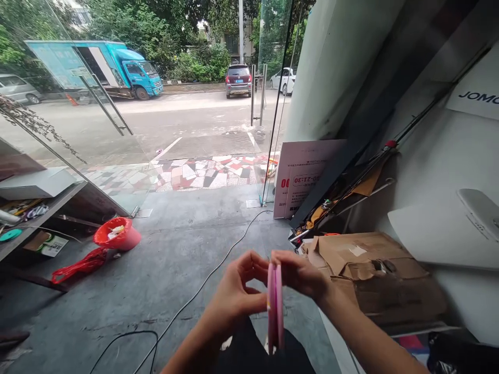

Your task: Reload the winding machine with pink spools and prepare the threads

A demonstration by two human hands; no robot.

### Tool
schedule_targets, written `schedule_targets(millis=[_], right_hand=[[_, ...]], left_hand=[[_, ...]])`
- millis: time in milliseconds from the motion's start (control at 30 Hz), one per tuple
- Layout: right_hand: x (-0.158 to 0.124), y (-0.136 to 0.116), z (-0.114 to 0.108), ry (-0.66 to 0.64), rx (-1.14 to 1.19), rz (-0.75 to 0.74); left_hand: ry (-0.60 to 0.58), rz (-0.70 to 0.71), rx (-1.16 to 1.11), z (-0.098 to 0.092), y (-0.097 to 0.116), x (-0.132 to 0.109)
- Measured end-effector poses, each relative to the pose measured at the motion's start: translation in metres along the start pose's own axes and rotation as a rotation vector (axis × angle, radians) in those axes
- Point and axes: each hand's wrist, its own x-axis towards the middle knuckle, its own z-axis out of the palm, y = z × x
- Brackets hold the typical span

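Low in the middle of the head view I hold up a thin pink spool-like disc (276,306), seen edge-on, with two pale pink rims and a darker pink groove between them. On its left face my left hand (237,291) is closed, thumb pressed on the side and fingers bent over the upper edge. From the right my right hand (298,272) grips the top of the disc, its fingertips meeting those of the left. The disc's flat faces are turned away from view, and the right thumb is hidden. My dark-clothed legs show below.
A cable (218,264) runs across the grey floor (175,249). A red bucket (125,239) and red plastic bag (83,265) lie left, beside a shelf. Worn cardboard boxes (374,280) and a white toilet (440,223) stand right. Glass doors open onto a street with a blue truck (97,67).
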Motion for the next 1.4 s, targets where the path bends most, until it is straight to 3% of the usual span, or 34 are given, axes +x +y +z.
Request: schedule_targets(millis=[67, 133, 200, 300, 400, 500, 600, 733, 800, 900, 933, 1000, 1067, 1100, 1133, 1200, 1300, 1333, 1400], right_hand=[[-0.003, -0.025, 0.005, 0.057, -0.021, -0.125], [-0.020, -0.035, 0.022, 0.071, -0.197, -0.217], [-0.041, -0.022, 0.041, 0.027, -0.346, -0.136], [-0.057, 0.021, 0.053, 0.129, -0.090, -0.107], [-0.056, 0.047, 0.049, 0.229, 0.138, -0.088], [-0.057, 0.051, 0.040, 0.285, 0.078, -0.102], [-0.052, 0.054, 0.028, 0.193, 0.006, -0.055], [-0.012, 0.046, 0.006, 0.019, 0.060, 0.037], [0.013, 0.023, 0.000, 0.004, 0.046, 0.025], [0.022, -0.024, 0.009, 0.024, 0.010, -0.064], [0.015, -0.035, 0.016, 0.031, -0.012, -0.103], [-0.007, -0.038, 0.031, 0.033, -0.100, -0.147], [-0.026, -0.017, 0.037, -0.013, -0.283, -0.099], [-0.030, -0.003, 0.035, -0.079, -0.249, -0.015], [-0.029, 0.009, 0.029, -0.160, -0.132, 0.056], [-0.015, 0.021, 0.016, -0.167, -0.075, 0.093], [0.001, -0.002, 0.010, -0.071, -0.049, 0.009], [-0.001, -0.013, 0.014, -0.042, -0.059, -0.034], [-0.015, -0.025, 0.027, 0.023, -0.110, -0.117]], left_hand=[[0.029, -0.009, 0.090, 0.000, -0.004, -0.001], [0.181, 0.058, 0.144, -0.003, -0.009, 0.003], [0.360, 0.154, 0.168, -0.008, -0.013, 0.008], [0.603, 0.300, 0.278, -0.017, -0.014, 0.014], [0.804, 0.465, 0.411, -0.026, -0.012, 0.017], [0.903, 0.562, 0.451, -0.034, -0.011, 0.018], [0.824, 0.504, 0.233, -0.036, -0.011, 0.020], [0.503, 0.239, -0.209, -0.018, -0.009, 0.013], [0.336, 0.119, -0.225, -0.006, -0.007, 0.003], [0.140, 0.045, 0.035, 0.000, -0.004, -0.008], [0.145, 0.060, 0.127, -0.002, -0.004, -0.010], [0.297, 0.135, 0.221, -0.008, -0.005, -0.008], [0.474, 0.223, 0.174, -0.015, -0.005, -0.005], [0.506, 0.246, 0.114, -0.016, -0.005, -0.004], [0.483, 0.246, 0.050, -0.016, -0.004, -0.004], [0.292, 0.177, -0.038, -0.012, -0.003, -0.008], [0.006, 0.017, 0.023, -0.007, -0.004, -0.015], [0.003, 0.007, 0.087, -0.007, -0.005, -0.015], [0.167, 0.070, 0.179, -0.010, -0.006, -0.013]])
